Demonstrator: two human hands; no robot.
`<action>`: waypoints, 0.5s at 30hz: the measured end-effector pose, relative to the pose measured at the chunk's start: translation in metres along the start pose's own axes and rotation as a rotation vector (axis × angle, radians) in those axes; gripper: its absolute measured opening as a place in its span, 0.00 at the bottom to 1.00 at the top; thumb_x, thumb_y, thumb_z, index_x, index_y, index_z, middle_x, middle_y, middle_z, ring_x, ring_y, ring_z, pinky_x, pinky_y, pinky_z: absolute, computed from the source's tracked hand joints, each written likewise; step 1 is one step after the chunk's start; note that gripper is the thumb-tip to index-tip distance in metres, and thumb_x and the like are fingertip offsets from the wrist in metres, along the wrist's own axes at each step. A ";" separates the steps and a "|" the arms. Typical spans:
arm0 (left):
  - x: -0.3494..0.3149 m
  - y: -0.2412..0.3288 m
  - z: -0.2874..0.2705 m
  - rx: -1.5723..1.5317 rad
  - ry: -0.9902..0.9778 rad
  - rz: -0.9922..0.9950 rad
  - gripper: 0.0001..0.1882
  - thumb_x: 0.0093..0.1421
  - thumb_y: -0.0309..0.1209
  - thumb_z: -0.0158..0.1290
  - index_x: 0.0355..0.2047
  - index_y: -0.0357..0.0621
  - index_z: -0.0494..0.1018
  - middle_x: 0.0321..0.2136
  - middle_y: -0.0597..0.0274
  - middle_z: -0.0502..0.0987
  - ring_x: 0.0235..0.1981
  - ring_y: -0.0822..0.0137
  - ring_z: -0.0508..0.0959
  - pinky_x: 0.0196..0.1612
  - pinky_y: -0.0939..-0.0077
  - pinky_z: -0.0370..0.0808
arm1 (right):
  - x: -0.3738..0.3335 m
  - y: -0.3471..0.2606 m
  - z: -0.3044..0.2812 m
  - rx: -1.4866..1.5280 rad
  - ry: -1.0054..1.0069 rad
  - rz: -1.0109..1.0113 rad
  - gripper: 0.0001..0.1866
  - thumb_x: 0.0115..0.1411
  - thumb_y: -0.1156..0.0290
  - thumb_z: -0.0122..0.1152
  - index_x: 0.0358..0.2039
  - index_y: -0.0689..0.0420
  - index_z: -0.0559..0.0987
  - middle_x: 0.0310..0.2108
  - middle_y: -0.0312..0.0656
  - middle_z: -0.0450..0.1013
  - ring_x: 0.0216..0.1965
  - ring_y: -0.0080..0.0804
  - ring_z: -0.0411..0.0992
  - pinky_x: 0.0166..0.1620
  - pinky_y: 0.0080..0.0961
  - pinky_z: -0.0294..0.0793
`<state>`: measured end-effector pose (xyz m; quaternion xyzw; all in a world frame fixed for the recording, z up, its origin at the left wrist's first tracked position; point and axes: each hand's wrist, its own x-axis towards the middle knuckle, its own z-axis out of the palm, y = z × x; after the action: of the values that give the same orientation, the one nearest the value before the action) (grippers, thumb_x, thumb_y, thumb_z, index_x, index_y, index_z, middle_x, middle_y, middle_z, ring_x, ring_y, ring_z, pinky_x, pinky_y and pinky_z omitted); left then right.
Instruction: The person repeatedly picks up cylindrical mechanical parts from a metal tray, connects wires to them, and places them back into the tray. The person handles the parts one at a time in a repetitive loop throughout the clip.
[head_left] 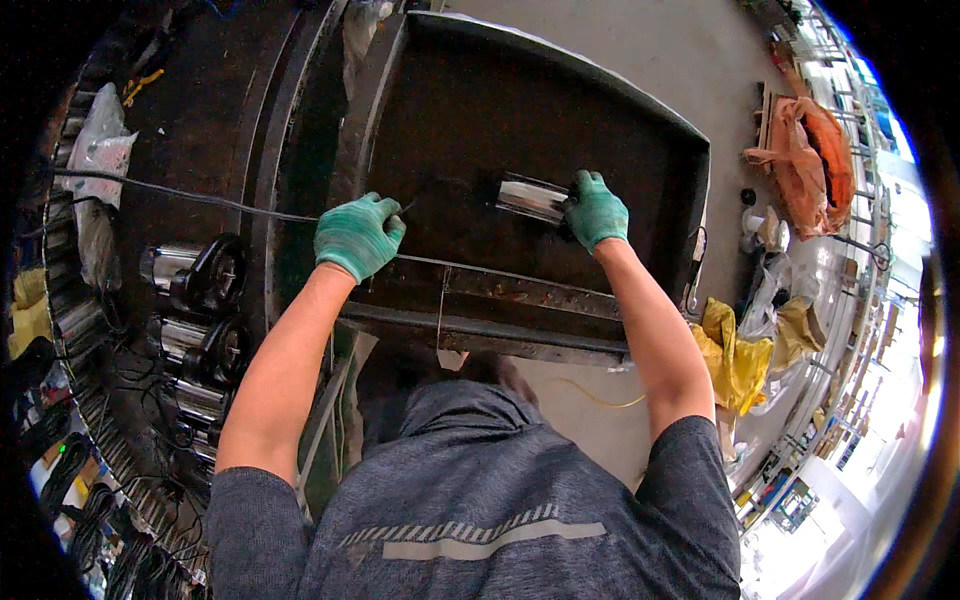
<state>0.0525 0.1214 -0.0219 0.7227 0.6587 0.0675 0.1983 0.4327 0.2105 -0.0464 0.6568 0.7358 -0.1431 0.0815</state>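
Both my hands wear green knitted gloves above a dark, shallow metal tray [540,55]. My left hand [358,237] is at the tray's left side, closed on a black cable [200,196] that stretches in from the far left. A short dark end pokes out past its fingertips. To the right, my right hand [598,212] grips the dark right end of a shiny metal cylinder [532,198], which lies on its side over the tray floor. The fingers partly cover that end, so its shape is hidden.
On the left bench, several similar shiny cylinders [172,266] with black ends [215,275] lie in a row. Clear plastic bags [105,150] lie beyond them. Right of the tray are yellow bags [735,355] and an orange sack [805,165] on the floor.
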 end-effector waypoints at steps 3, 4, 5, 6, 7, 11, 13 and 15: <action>0.003 0.005 -0.004 0.048 -0.052 -0.044 0.12 0.60 0.39 0.54 0.39 0.51 0.83 0.37 0.55 0.82 0.37 0.47 0.82 0.40 0.52 0.80 | 0.009 -0.001 0.007 0.018 -0.004 0.001 0.25 0.60 0.61 0.65 0.57 0.51 0.73 0.55 0.49 0.73 0.48 0.56 0.78 0.46 0.50 0.79; 0.004 0.007 -0.005 0.062 -0.062 -0.056 0.12 0.60 0.40 0.54 0.39 0.51 0.83 0.38 0.55 0.82 0.37 0.47 0.82 0.40 0.52 0.80 | 0.011 0.001 0.012 0.027 0.002 0.005 0.25 0.60 0.61 0.65 0.57 0.51 0.72 0.56 0.49 0.72 0.48 0.56 0.78 0.46 0.50 0.79; 0.005 0.008 -0.005 0.075 -0.073 -0.067 0.13 0.61 0.40 0.54 0.39 0.51 0.83 0.38 0.55 0.82 0.37 0.47 0.82 0.41 0.52 0.80 | 0.014 0.003 0.018 0.036 0.008 0.010 0.25 0.61 0.61 0.64 0.58 0.51 0.72 0.56 0.50 0.72 0.48 0.57 0.78 0.46 0.50 0.80; 0.006 0.009 -0.005 0.089 -0.085 -0.076 0.13 0.61 0.40 0.54 0.40 0.51 0.83 0.39 0.54 0.82 0.38 0.47 0.82 0.41 0.52 0.80 | 0.014 0.005 0.024 0.045 0.014 0.017 0.25 0.61 0.61 0.64 0.58 0.51 0.71 0.57 0.50 0.71 0.47 0.57 0.78 0.46 0.51 0.80; 0.006 0.009 -0.004 0.089 -0.091 -0.092 0.13 0.61 0.40 0.54 0.40 0.51 0.83 0.39 0.54 0.82 0.38 0.47 0.82 0.42 0.52 0.80 | 0.012 0.001 0.023 0.042 0.004 0.025 0.25 0.62 0.62 0.63 0.58 0.51 0.71 0.57 0.50 0.71 0.47 0.58 0.78 0.46 0.51 0.80; 0.009 0.012 -0.003 0.125 -0.131 -0.131 0.13 0.62 0.41 0.53 0.40 0.52 0.82 0.39 0.54 0.81 0.39 0.46 0.82 0.43 0.51 0.80 | 0.003 -0.007 0.018 0.118 0.052 0.056 0.21 0.65 0.62 0.59 0.57 0.51 0.72 0.56 0.51 0.71 0.45 0.60 0.78 0.44 0.53 0.80; 0.009 0.014 -0.006 0.146 -0.165 -0.145 0.13 0.62 0.42 0.53 0.39 0.52 0.82 0.39 0.54 0.81 0.39 0.46 0.82 0.43 0.50 0.80 | -0.010 -0.004 0.008 0.220 0.145 0.045 0.20 0.65 0.61 0.59 0.57 0.51 0.73 0.55 0.51 0.72 0.45 0.59 0.78 0.44 0.53 0.79; 0.007 0.011 -0.002 0.137 -0.146 -0.141 0.13 0.63 0.42 0.52 0.38 0.51 0.82 0.39 0.54 0.81 0.39 0.46 0.82 0.43 0.50 0.80 | -0.034 0.006 -0.013 0.276 0.248 0.014 0.18 0.66 0.61 0.57 0.55 0.49 0.74 0.52 0.48 0.75 0.44 0.58 0.78 0.43 0.52 0.79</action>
<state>0.0628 0.1277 -0.0165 0.6894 0.6948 -0.0443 0.2001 0.4434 0.1834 -0.0243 0.6796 0.7089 -0.1601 -0.0996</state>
